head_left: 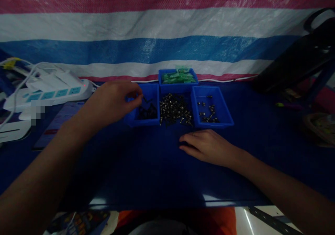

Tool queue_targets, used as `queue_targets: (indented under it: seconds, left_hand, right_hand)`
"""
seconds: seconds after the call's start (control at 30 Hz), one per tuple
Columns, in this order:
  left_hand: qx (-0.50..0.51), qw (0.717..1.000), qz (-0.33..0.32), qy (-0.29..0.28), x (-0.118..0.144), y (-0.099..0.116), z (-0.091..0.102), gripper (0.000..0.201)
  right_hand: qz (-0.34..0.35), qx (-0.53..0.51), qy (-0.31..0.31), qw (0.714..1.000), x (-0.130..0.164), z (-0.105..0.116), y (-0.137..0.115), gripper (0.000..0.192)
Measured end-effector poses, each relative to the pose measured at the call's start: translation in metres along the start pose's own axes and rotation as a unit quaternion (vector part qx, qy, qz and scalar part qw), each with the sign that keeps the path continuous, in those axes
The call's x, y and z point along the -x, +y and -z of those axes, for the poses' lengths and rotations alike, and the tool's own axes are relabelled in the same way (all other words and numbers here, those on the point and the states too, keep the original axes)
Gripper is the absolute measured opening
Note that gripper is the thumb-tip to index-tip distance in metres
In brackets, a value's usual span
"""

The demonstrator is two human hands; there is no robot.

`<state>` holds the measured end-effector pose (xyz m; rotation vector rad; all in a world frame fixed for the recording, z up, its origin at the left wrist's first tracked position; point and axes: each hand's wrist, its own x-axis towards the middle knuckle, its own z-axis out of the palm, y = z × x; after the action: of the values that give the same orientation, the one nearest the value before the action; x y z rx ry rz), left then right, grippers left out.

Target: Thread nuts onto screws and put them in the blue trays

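Observation:
My left hand point(116, 97) is above the left blue bin point(158, 104), its thumb and forefinger pinched on a small dark piece point(147, 99). Several more black pieces point(148, 112) lie in that bin, partly hidden by shadow. My right hand point(202, 144) lies on the blue tabletop, palm down, with a gap between thumb and fingers and nothing visible in it. Just beyond it is a heap of small metal-tipped dark parts point(175, 109) between the two front bins. The right blue bin point(225, 111) holds several similar metal parts point(209, 116).
At the back, another blue bin point(178, 86) contains green packets point(179, 76). A white power strip point(60, 92) with cables and a phone point(56, 123) lie on the left. On the right are a black bottle point(295, 59) and a round container point(320, 127). A striped sheet point(167, 25) hangs behind.

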<state>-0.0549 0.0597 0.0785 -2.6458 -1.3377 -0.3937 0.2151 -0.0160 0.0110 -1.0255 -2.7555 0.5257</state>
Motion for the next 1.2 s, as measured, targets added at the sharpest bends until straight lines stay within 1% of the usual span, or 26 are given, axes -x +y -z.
queue_targets:
  seconds: [0.07,0.1,0.17,0.23,0.3,0.33,0.4,0.57,0.67,0.73,0.8,0.87,0.9,0.93,0.97,1.0,1.07,1.1,1.13,1.2]
  left_hand:
    - [-0.039,0.996,0.011,-0.081,-0.011,-0.012,-0.002,0.034]
    - [-0.058,0.993,0.021,-0.099,-0.016,-0.015,-0.004,0.037]
    - [-0.072,0.984,0.02,-0.16,-0.022,-0.013,-0.01,0.035]
    - [-0.046,0.972,0.016,-0.228,-0.026,-0.004,-0.016,0.024]
    - [-0.022,0.961,0.026,-0.274,-0.026,0.006,-0.019,0.02]
    - [-0.022,0.957,0.039,-0.286,-0.026,0.011,-0.02,0.022]
    - [-0.02,0.955,0.05,-0.29,-0.024,0.017,-0.022,0.025]
    - [0.026,0.956,0.029,-0.291,-0.022,0.022,-0.027,0.022]
    - [0.022,0.96,0.025,-0.279,-0.022,0.021,-0.022,0.021]
    - [0.004,0.965,0.036,-0.261,-0.024,0.018,-0.011,0.02]
    - [0.019,0.966,0.042,-0.256,-0.025,0.013,0.005,0.02]
    - [0.011,0.968,0.082,-0.238,-0.025,0.01,0.022,0.018]
    - [-0.007,0.969,0.109,-0.22,-0.024,0.011,0.03,0.017]
    - [-0.006,0.977,0.101,-0.186,-0.023,0.013,0.036,0.018]
    - [0.01,0.983,0.086,-0.161,-0.022,0.019,0.04,0.019]
    - [0.039,0.989,0.058,-0.134,-0.021,0.026,0.042,0.018]
    - [0.114,0.989,-0.029,-0.086,-0.023,0.049,0.039,0.017]
    - [0.154,0.983,-0.071,-0.076,-0.026,0.062,0.033,0.014]
    - [0.175,0.978,-0.093,-0.061,-0.031,0.075,0.025,0.012]
    - [0.176,0.978,-0.105,-0.032,-0.044,0.098,0.006,0.008]
  right_hand:
    - [0.002,-0.002,0.001,1.0,0.0,0.0,0.0,0.022]
    - [0.005,-0.001,-0.001,1.0,0.0,0.0,0.0,0.022]
    - [0.01,0.0,-0.006,1.0,-0.001,0.001,0.0,0.022]
    - [0.011,0.004,-0.011,1.0,-0.001,0.001,0.0,0.023]
    - [0.009,0.008,-0.014,1.0,-0.001,0.001,0.0,0.023]
    - [0.009,0.011,-0.016,1.0,-0.001,0.001,0.0,0.023]
    - [0.009,0.015,-0.022,1.0,-0.001,0.001,0.0,0.023]
    - [0.01,0.026,-0.024,0.999,-0.001,0.0,0.0,0.024]
    - [0.01,0.029,-0.024,0.999,-0.001,0.001,0.0,0.023]
    - [0.01,0.032,-0.025,0.999,-0.001,0.001,0.0,0.023]
    - [0.007,0.034,-0.026,0.999,-0.001,0.002,-0.001,0.023]
    - [0.004,0.033,-0.026,0.999,-0.001,0.002,-0.002,0.023]
    - [0.003,0.032,-0.026,0.999,-0.001,0.002,-0.002,0.023]
    - [0.003,0.032,-0.025,0.999,-0.001,0.002,-0.002,0.023]
    - [0.004,0.032,-0.024,0.999,-0.001,0.002,-0.002,0.023]
    - [0.003,0.034,-0.022,0.999,0.0,0.002,-0.002,0.023]
    - [0.002,0.037,-0.019,0.999,0.0,0.001,-0.002,0.023]
    - [0.002,0.037,-0.016,0.999,0.0,0.001,-0.001,0.023]
    - [0.002,0.035,-0.014,0.999,0.0,0.0,-0.001,0.023]
    - [0.006,0.028,-0.009,1.0,0.0,0.0,-0.001,0.022]
